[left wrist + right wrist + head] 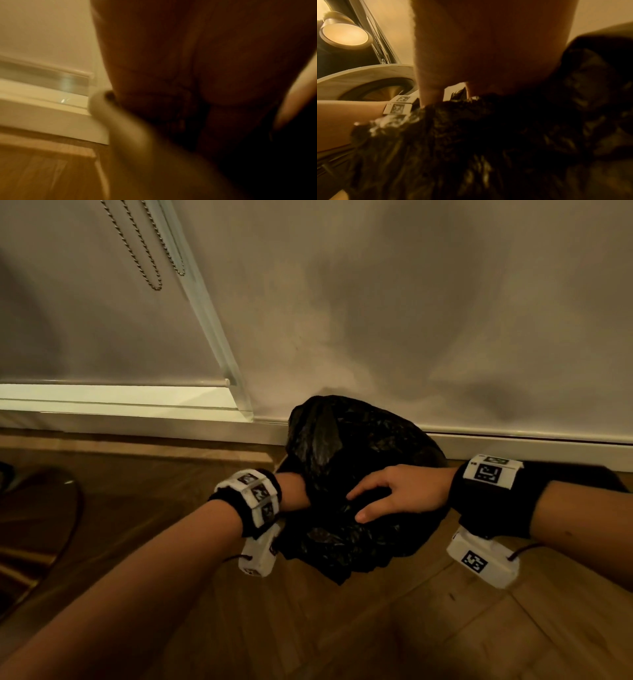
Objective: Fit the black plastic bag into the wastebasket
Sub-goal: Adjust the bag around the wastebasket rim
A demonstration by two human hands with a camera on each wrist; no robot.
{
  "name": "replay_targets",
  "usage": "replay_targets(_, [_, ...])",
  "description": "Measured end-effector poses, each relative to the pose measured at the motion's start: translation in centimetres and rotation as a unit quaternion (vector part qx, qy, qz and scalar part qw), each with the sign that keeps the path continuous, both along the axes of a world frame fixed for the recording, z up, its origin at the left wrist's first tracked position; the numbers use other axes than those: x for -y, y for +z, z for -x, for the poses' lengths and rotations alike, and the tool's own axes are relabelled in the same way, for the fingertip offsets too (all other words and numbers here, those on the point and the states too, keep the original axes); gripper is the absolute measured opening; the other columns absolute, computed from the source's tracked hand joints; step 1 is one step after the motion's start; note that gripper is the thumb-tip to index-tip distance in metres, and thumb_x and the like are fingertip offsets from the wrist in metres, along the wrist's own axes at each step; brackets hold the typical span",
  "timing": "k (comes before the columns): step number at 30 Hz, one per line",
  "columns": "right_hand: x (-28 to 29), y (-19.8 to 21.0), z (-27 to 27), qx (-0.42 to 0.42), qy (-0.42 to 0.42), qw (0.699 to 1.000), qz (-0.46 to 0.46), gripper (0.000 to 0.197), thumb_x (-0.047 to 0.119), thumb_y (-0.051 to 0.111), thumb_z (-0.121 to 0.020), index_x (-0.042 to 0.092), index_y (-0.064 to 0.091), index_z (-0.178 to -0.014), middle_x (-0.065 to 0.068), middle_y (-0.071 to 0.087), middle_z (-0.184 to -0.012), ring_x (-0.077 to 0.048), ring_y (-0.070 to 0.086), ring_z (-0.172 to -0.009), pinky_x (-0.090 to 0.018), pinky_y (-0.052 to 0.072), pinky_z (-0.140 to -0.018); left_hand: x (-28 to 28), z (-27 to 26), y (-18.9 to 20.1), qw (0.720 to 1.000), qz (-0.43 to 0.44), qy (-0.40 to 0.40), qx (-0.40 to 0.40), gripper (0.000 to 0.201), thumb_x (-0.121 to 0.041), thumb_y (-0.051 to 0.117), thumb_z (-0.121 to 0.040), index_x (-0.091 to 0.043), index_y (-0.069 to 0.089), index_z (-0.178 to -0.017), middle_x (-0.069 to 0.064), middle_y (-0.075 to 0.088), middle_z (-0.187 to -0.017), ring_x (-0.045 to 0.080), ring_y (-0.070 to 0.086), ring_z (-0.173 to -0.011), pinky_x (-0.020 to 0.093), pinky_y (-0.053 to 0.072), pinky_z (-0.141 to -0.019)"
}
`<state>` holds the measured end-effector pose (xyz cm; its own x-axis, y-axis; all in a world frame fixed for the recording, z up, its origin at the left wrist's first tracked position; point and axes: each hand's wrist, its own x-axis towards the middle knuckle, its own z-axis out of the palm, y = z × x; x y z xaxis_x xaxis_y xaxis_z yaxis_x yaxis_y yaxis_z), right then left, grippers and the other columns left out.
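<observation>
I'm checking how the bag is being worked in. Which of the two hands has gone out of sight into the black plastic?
The left hand: past its wrist it vanishes into the black plastic bag. The right hand lies on top, fingers spread and showing.

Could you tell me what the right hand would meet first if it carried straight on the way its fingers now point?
Probably the left wrist: the right hand lies on the black plastic bag, fingers pointing leftward at it; depth unclear.
</observation>
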<state>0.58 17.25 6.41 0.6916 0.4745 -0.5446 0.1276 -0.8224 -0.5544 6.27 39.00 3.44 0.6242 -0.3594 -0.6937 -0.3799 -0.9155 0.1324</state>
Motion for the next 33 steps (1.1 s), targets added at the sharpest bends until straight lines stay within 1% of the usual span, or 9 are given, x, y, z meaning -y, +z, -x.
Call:
replay_targets(4, [1.0, 2.2, 0.7, -0.006, -0.009, 1.0, -0.025, 0.054, 0.062, 0.058, -0.08, 0.043, 0.052, -0.131, 0.02, 0.051, -0.136, 0.0, 0.045, -0.125, -0.024, 0.033, -0.11, -3.5, -1.5, 4.2, 0.973, 0.189, 0.116, 0.064, 0.025, -0.016, 0.051, -0.093, -0.011, 0.067, -0.112, -0.001, 0.064, -0.104, 0.016, 0.06, -0.098, 0.024, 0.042, -0.084])
replay_targets(7, [1.0, 3.3, 0.2, 0.04, -0.05, 0.997, -0.036, 0.059, 0.052, 0.059, -0.086, 0.035, 0.044, -0.14, 0.014, 0.046, -0.142, -0.007, 0.043, -0.13, -0.025, 0.033, -0.11, -4.5, 0.1, 5.1, 0.87, 0.371, 0.324, -0.014, 0.03, -0.032, 0.054, -0.093, -0.015, 0.062, -0.116, 0.003, 0.07, -0.108, 0.018, 0.066, -0.098, 0.031, 0.051, -0.086])
replay_targets(10, [-2.2, 3.0, -1.1, 0.006, -0.045, 0.999, -0.005, 0.051, 0.027, 0.054, -0.092, 0.022, 0.042, -0.142, 0.002, 0.045, -0.143, -0.017, 0.042, -0.13, -0.025, 0.031, -0.108, -2.5, 1.3, 4.0, 0.873, 0.329, 0.356, -0.057, 0.052, -0.06, 0.055, -0.083, -0.018, 0.058, -0.113, 0.004, 0.068, -0.104, 0.021, 0.068, -0.092, 0.034, 0.056, -0.075])
replay_targets(12, [-5.0, 2.3, -1.0, -0.059, 0.011, 0.998, 0.022, 0.033, 0.018, 0.051, -0.092, 0.009, 0.057, -0.124, -0.009, 0.054, -0.135, -0.018, 0.049, -0.117, -0.028, 0.035, -0.103, -1.7, 1.5, 2.8, 0.862, 0.337, 0.373, -0.057, 0.04, -0.051, 0.055, -0.088, -0.017, 0.059, -0.106, 0.007, 0.066, -0.105, 0.02, 0.066, -0.09, 0.037, 0.056, -0.077])
replay_targets(18, [-3.5, 3.2, 0.6, 0.061, -0.001, 0.995, -0.078, 0.049, 0.049, 0.058, -0.088, 0.031, 0.051, -0.134, 0.011, 0.05, -0.136, -0.008, 0.046, -0.124, -0.025, 0.035, -0.106, -5.0, 0.8, 1.8, 0.665, 0.484, 0.558, -0.104, 0.019, -0.021, 0.048, -0.092, -0.008, 0.062, -0.093, 0.021, 0.06, -0.092, 0.029, 0.059, -0.074, 0.034, 0.051, -0.06])
replay_targets(22, [-0.4, 0.9, 2.1, -0.002, 0.091, 0.995, -0.033, 0.08, 0.063, 0.068, -0.071, 0.053, 0.03, -0.14, 0.019, 0.041, -0.145, -0.002, 0.036, -0.131, -0.026, 0.027, -0.113, -6.4, 0.7, 0.3, 0.633, 0.507, 0.579, -0.08, 0.023, -0.018, 0.051, -0.09, -0.001, 0.065, -0.097, 0.024, 0.059, -0.102, 0.033, 0.06, -0.087, 0.04, 0.048, -0.078])
replay_targets(27, [2.8, -1.6, 0.8, 0.063, 0.139, 0.987, 0.057, 0.046, 0.03, 0.057, -0.091, 0.05, 0.049, -0.131, 0.012, 0.055, -0.136, -0.01, 0.051, -0.121, -0.037, 0.034, -0.11, -8.8, -0.1, -1.5, 0.686, 0.416, 0.595, 0.044, 0.032, -0.022, 0.043, -0.099, -0.001, 0.057, -0.119, 0.012, 0.063, -0.096, 0.022, 0.058, -0.075, 0.033, 0.052, -0.071])
replay_targets(30, [4.0, -1.6, 0.7, 0.128, 0.101, 0.985, 0.054, 0.05, 0.027, 0.06, -0.089, 0.044, 0.048, -0.134, 0.011, 0.042, -0.146, -0.011, 0.038, -0.135, -0.033, 0.014, -0.119, -9.3, 1.3, -0.9, 0.615, 0.462, 0.639, -0.033, 0.055, -0.055, 0.042, -0.093, -0.011, 0.057, -0.123, 0.008, 0.066, -0.106, 0.022, 0.063, -0.087, 0.029, 0.052, -0.061])
replay_targets(33, [4.1, -1.2, 2.5, 0.23, 0.065, 0.97, -0.049, 0.065, 0.055, 0.064, -0.08, 0.05, 0.037, -0.139, 0.016, 0.036, -0.147, -0.005, 0.029, -0.138, -0.033, 0.016, -0.114, -9.0, 3.6, -0.4, 0.614, 0.503, 0.591, -0.145, 0.072, -0.071, 0.055, -0.072, -0.019, 0.061, -0.121, 0.004, 0.068, -0.116, 0.025, 0.063, -0.108, 0.041, 0.053, -0.084])
